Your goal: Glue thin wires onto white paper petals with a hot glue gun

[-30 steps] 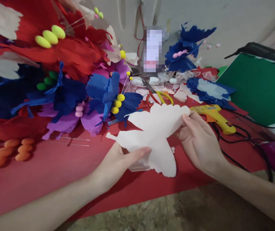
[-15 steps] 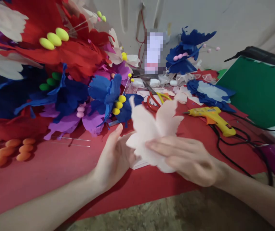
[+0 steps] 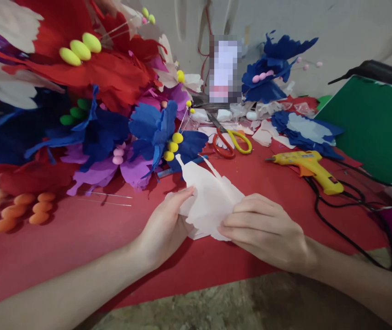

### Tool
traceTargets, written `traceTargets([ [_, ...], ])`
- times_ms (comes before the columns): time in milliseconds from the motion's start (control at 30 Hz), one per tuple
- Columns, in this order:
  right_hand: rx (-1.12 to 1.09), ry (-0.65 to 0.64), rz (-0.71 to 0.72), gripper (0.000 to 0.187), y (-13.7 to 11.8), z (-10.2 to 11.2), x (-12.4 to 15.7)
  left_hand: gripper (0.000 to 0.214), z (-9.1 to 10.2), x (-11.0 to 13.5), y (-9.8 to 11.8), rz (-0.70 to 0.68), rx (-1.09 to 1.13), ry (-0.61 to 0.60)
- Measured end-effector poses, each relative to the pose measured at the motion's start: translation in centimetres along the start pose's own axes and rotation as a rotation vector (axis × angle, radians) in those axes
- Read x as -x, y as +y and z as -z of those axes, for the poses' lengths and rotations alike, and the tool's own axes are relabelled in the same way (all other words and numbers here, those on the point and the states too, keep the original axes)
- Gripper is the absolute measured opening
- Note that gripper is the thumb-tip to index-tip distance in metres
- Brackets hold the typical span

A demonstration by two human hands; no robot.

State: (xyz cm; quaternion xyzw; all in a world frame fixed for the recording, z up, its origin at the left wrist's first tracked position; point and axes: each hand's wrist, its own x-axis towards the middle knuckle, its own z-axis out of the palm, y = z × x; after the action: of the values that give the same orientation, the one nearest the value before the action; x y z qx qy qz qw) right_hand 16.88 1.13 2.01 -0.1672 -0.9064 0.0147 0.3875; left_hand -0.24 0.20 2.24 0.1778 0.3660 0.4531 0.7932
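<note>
A white crepe-paper petal piece [image 3: 208, 195] is gathered between both my hands, low over the red sheet [image 3: 89, 229]. My left hand [image 3: 163, 227] cups its left side, fingers closed against the paper. My right hand [image 3: 263, 229] has its fingers curled over the paper's lower right edge. The paper's pointed tips stick up toward the blue flower [image 3: 161, 133].
A heap of red, blue, purple and white paper flowers [image 3: 79, 91] fills the left. Orange foam stamens [image 3: 17, 208] lie at far left, thin wires [image 3: 105, 197] nearby. Red-and-yellow scissors [image 3: 232, 140], a yellow glue gun [image 3: 311, 167] with black cord [image 3: 347, 229], green board [image 3: 371, 123] at right.
The white paper was spread flat between my hands; now it is folded and bunched together, and both hands have moved close, lower toward the red sheet.
</note>
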Motion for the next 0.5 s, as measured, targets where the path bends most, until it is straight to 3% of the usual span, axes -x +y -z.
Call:
traceTargets([
  [267, -0.111, 0.007, -0.130, 0.005, -0.29, 0.29, -0.45, 0.024, -0.01, -0.03, -0.22, -0.047, 0.021, -0.005],
  [500, -0.067, -0.068, 0.008, 0.020, -0.11, 0.64, -0.45, 0.029, -0.06, 0.23, -0.01, 0.003, -0.027, 0.049],
])
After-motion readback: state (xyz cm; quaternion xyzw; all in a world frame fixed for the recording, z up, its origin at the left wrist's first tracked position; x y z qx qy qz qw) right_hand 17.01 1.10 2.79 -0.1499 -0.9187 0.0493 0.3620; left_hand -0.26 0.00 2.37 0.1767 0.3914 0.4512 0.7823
